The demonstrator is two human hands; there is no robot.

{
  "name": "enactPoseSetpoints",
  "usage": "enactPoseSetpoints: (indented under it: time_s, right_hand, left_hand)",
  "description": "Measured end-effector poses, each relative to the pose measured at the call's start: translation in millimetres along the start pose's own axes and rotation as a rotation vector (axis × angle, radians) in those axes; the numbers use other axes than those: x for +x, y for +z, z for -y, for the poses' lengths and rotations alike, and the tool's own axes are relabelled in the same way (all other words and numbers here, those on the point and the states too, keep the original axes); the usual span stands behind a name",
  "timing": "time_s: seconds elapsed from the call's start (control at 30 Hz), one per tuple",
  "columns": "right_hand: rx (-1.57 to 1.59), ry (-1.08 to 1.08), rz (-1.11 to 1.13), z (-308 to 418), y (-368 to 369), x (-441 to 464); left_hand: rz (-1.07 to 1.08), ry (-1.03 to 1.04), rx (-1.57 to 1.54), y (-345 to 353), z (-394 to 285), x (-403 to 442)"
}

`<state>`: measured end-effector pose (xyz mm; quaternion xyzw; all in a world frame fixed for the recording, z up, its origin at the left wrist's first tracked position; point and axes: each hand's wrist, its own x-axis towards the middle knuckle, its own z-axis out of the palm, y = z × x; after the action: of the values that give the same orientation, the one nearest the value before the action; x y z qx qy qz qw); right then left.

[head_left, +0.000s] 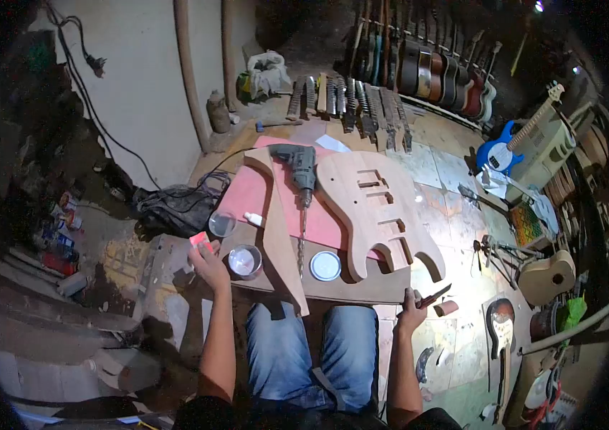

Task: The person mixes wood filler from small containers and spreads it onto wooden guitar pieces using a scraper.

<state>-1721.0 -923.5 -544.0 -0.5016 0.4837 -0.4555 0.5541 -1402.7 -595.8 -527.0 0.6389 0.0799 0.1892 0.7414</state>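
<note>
My left hand [209, 266] is closed on a small red-and-white packet [199, 239], held at the left edge of the work board. In my right hand [410, 313], off the board's right front corner, is a slim dark knife [436, 294] with its point to the right. Between the hands a pale wooden neck blank [276, 240] lies lengthwise, its near end over the front edge. Beside it rests a power drill [297, 168] with a long bit. An unpainted guitar body [383, 208] with routed cavities lies to the right.
On the board [333, 287] stand an open clear tub [245, 261], a white-lidded tub [325, 266], another clear cup [222, 223] and a small white bottle [253, 218]. The drill's cord [208, 172] runs left. Several guitar necks [351, 100] and a blue guitar [499, 152] are beyond.
</note>
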Motion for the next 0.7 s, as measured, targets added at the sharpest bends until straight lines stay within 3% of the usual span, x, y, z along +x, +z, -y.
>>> enactPoseSetpoints:
  time_s: [0.03,0.1,0.2,0.27,0.4,0.7]
  right_hand:
    - [0.046,-0.008,-0.024,12,7,-7]
    - [0.050,-0.104,0.018,3,5,-3]
    - [0.103,-0.067,0.030,-5,3,0]
    - [0.104,-0.085,0.027,-4,3,3]
    - [0.088,-0.060,0.060,-2,-2,4]
    - [-0.028,0.002,0.146,-1,-8,6]
  left_hand:
    - [-0.023,0.090,0.089,0,0,1]
    - [-0.044,0.042,0.097,-3,6,3]
    - [-0.056,-0.020,-0.044,3,-9,-4]
    - [-0.071,0.140,0.224,4,-21,-9]
    - [-0.012,0.078,0.137,-8,17,6]
    - [0.038,0.066,-0.001,-8,31,12]
